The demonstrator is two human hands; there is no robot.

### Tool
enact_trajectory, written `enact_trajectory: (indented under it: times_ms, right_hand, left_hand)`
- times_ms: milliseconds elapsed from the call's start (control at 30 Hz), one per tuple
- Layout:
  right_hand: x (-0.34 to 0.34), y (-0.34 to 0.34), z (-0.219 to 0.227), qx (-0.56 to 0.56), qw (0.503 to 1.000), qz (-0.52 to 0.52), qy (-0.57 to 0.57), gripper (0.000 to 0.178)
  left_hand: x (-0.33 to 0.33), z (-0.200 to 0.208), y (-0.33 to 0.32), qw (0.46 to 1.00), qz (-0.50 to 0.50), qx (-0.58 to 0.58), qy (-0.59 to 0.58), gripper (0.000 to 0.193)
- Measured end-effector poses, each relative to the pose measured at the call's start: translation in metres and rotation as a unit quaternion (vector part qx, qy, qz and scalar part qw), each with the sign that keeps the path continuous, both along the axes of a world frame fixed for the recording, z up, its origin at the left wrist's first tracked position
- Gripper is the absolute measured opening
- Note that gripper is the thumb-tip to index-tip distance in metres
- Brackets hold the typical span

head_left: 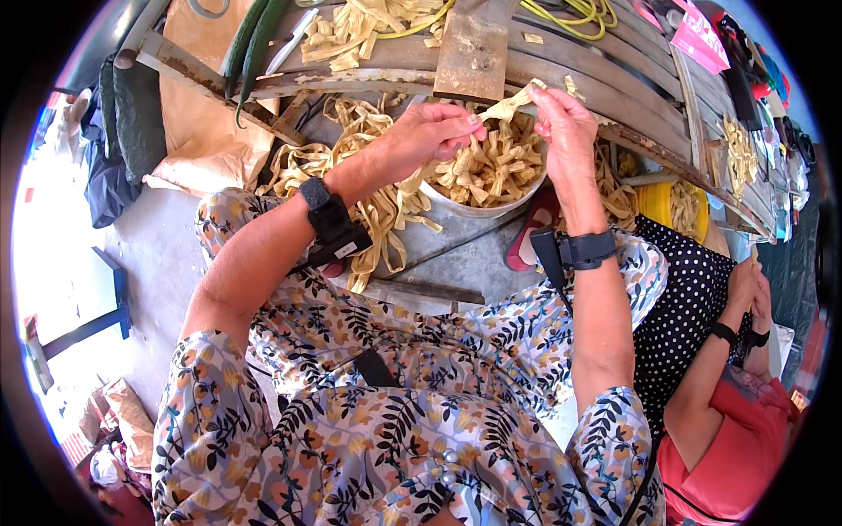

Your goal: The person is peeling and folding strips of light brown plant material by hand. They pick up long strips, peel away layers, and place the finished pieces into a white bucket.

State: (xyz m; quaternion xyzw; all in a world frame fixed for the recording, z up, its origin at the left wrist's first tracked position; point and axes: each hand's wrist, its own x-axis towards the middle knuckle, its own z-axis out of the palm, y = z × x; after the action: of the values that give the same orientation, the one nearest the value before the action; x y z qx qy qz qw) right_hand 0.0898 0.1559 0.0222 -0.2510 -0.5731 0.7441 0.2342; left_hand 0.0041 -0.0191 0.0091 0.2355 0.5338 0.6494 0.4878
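Between my two hands, above a pale round tub (481,210), a pale yellow knotted strip (507,107) is stretched. My left hand (431,133) pinches its left end, and the fingers of my right hand (567,127) grip the other end near the top. Many short knotted pieces (487,167) of the same soft-looking material fill the tub. Long loose strips (386,206) hang in a tangle left of the tub, below my left forearm. What the strips are made of I cannot make out.
A slatted wooden table (596,66) with a rusty metal edge lies ahead, bearing a wooden block (474,53), yellow cord (583,19) and green gourds (254,44). Brown paper (206,123) is at the left. To my right sits a person in a red top (737,447), beside a yellow container (658,206).
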Motion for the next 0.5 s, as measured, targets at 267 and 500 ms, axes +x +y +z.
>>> enact_trajectory:
  times_ms: [267,500]
  right_hand:
    - [0.003,-0.022,0.006,0.041,0.974,0.201,-0.094,0.018]
    - [0.004,-0.019,0.001,-0.04,0.978,0.205,-0.018,0.013]
  left_hand:
    - [-0.006,0.0,-0.006,0.997,-0.054,0.032,0.038,0.024]
    - [-0.02,-0.002,-0.007,0.993,-0.098,0.04,-0.046,0.023]
